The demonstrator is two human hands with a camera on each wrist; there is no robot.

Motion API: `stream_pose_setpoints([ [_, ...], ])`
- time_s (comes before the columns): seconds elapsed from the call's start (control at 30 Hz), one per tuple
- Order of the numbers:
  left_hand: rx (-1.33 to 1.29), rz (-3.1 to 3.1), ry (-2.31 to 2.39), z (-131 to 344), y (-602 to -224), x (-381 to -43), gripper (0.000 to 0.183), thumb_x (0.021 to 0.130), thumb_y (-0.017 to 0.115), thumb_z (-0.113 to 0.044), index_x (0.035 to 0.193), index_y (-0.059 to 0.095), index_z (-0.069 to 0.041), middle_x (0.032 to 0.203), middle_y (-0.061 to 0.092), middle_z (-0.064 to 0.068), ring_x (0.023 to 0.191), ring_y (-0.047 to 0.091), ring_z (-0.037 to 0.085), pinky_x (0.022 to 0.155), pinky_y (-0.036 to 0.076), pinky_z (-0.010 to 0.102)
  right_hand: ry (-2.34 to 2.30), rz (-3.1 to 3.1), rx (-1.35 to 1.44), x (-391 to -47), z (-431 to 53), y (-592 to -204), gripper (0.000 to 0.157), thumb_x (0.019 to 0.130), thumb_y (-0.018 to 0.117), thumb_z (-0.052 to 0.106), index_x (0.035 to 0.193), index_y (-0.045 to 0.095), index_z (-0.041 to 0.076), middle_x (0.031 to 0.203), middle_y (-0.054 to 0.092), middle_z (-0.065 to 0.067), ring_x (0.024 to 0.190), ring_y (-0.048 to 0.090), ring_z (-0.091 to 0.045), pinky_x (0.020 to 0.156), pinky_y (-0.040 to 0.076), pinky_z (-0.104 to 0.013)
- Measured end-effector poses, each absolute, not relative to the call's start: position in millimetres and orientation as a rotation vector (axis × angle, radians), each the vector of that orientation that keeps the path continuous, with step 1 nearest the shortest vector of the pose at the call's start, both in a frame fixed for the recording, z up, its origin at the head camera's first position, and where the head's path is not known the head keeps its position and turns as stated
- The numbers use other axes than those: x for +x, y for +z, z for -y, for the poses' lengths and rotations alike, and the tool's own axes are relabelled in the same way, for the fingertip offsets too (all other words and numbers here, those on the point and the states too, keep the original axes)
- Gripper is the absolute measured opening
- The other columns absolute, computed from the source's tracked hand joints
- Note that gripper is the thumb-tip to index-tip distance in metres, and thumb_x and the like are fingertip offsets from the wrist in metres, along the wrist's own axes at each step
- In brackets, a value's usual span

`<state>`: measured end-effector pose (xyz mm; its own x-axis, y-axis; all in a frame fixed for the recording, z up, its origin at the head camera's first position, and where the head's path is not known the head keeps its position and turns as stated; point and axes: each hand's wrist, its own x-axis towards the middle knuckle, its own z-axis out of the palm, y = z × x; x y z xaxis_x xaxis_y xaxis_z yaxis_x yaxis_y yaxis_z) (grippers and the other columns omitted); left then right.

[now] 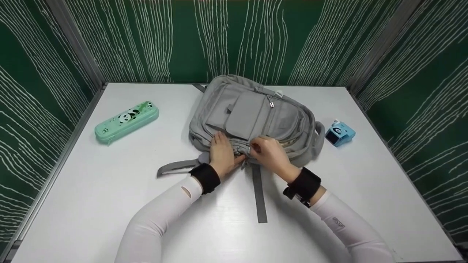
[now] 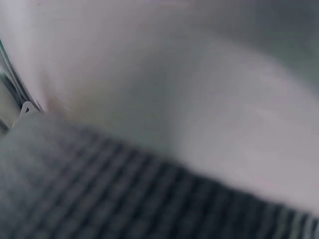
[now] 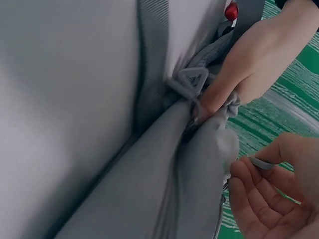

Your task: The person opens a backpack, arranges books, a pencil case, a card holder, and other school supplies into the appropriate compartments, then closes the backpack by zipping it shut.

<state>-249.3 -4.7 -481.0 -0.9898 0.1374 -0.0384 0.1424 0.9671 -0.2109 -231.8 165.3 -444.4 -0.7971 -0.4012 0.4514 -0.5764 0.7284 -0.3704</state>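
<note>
A grey backpack (image 1: 248, 113) lies on the white table with its flap pocket facing up. My left hand (image 1: 222, 151) holds its near side, the fingers laid over the front and the thumb down on the edge. In the right wrist view that thumb presses the fabric beside a grey triangular loop (image 3: 193, 82). Just to its right, my right hand (image 1: 270, 155) pinches a small grey zipper pull (image 3: 262, 163) between thumb and curled forefinger. The left wrist view is blurred and shows mostly pale surface and a dark ribbed band (image 2: 149, 194).
A green panda pencil case (image 1: 128, 122) lies to the left, and a small light-blue box-shaped item (image 1: 340, 133) to the right. Loose grey straps (image 1: 259, 193) trail from the bag toward the front. Green walls (image 1: 182, 40) with white streaks enclose the table (image 1: 120, 175).
</note>
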Motion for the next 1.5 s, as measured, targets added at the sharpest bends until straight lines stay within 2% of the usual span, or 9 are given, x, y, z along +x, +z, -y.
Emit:
stream_pose_setpoints([
  [0.27, 0.231, -3.114, -0.283, 4, -481, -247, 0.106, 0.093, 0.047, -0.077, 0.156, 0.033, 0.008, 0.163, 0.037, 0.024, 0.154, 0.038, 0.034, 0.126, 0.035, 0.04, 0.639, 2.647, 0.816, -239, -154, -435, 0.008, 0.09, 0.066, 0.001, 0.092, 0.074, 0.003, 0.083, 0.071, -0.012, 0.072, 0.067, -0.026, 0.065, 0.056, -0.043],
  [0.37, 0.236, -3.129, -0.242, 5, -481, -248, 0.107, 0.093, 0.048, -0.076, 0.155, 0.033, 0.009, 0.163, 0.038, 0.025, 0.154, 0.038, 0.034, 0.126, 0.035, 0.041, 0.589, 2.704, 0.812, -242, -151, -431, 0.007, 0.088, 0.066, 0.001, 0.084, 0.071, 0.004, 0.078, 0.068, -0.011, 0.069, 0.064, -0.026, 0.064, 0.053, -0.043],
  [0.5, 0.25, -3.137, -0.206, 6, -482, -249, 0.11, 0.091, 0.048, -0.078, 0.156, 0.031, 0.009, 0.163, 0.037, 0.025, 0.154, 0.037, 0.035, 0.127, 0.034, 0.042, 0.522, 2.777, 0.748, -247, -145, -427, 0.008, 0.085, 0.069, 0.004, 0.077, 0.066, 0.005, 0.076, 0.069, -0.012, 0.071, 0.068, -0.031, 0.063, 0.056, -0.047],
  [0.73, 0.239, -3.131, -0.173, 7, -482, -247, 0.114, 0.089, 0.049, -0.081, 0.156, 0.031, 0.009, 0.164, 0.036, 0.026, 0.154, 0.037, 0.035, 0.127, 0.033, 0.042, 0.532, 2.796, 0.727, -251, -139, -428, 0.007, 0.085, 0.07, 0.007, 0.079, 0.068, 0.004, 0.079, 0.072, -0.012, 0.074, 0.071, -0.034, 0.066, 0.059, -0.051],
  [1.0, 0.262, -3.123, -0.214, 9, -479, -248, 0.115, 0.088, 0.047, -0.083, 0.156, 0.032, 0.008, 0.164, 0.036, 0.025, 0.154, 0.037, 0.035, 0.127, 0.033, 0.041, 0.529, 2.784, 0.76, -252, -137, -427, 0.005, 0.085, 0.068, 0.007, 0.083, 0.07, 0.003, 0.08, 0.073, -0.013, 0.075, 0.071, -0.034, 0.067, 0.059, -0.05],
  [1.2, 0.296, -3.148, -0.171, 14, -481, -249, 0.109, 0.091, 0.051, -0.077, 0.155, 0.034, 0.01, 0.162, 0.038, 0.026, 0.153, 0.039, 0.036, 0.126, 0.035, 0.041, 0.539, 2.809, 0.764, -250, -144, -423, 0.006, 0.085, 0.069, 0.009, 0.08, 0.069, 0.005, 0.077, 0.07, -0.01, 0.071, 0.069, -0.029, 0.064, 0.057, -0.045],
  [1.33, 0.317, -3.107, -0.22, 15, -481, -250, 0.106, 0.095, 0.042, -0.077, 0.156, 0.031, 0.009, 0.164, 0.035, 0.025, 0.155, 0.036, 0.035, 0.127, 0.034, 0.041, 0.581, 2.809, 0.82, -248, -157, -421, 0.007, 0.087, 0.071, 0.009, 0.089, 0.074, 0.003, 0.082, 0.071, -0.012, 0.073, 0.069, -0.027, 0.066, 0.059, -0.043],
  [1.43, 0.315, -3.086, -0.195, 16, -480, -250, 0.106, 0.096, 0.04, -0.077, 0.156, 0.029, 0.009, 0.165, 0.033, 0.026, 0.156, 0.034, 0.035, 0.128, 0.032, 0.041, 0.607, 2.802, 0.919, -247, -171, -420, 0.019, 0.087, 0.076, 0.014, 0.101, 0.076, 0.0, 0.091, 0.073, -0.015, 0.08, 0.073, -0.029, 0.073, 0.062, -0.044],
  [1.5, 0.309, -3.093, -0.155, 16, -480, -249, 0.107, 0.095, 0.042, -0.077, 0.156, 0.029, 0.01, 0.165, 0.033, 0.026, 0.156, 0.034, 0.036, 0.128, 0.032, 0.041, 0.61, 2.816, 0.997, -248, -182, -419, 0.033, 0.087, 0.079, 0.02, 0.112, 0.075, -0.001, 0.103, 0.074, -0.017, 0.092, 0.074, -0.031, 0.082, 0.062, -0.046],
])
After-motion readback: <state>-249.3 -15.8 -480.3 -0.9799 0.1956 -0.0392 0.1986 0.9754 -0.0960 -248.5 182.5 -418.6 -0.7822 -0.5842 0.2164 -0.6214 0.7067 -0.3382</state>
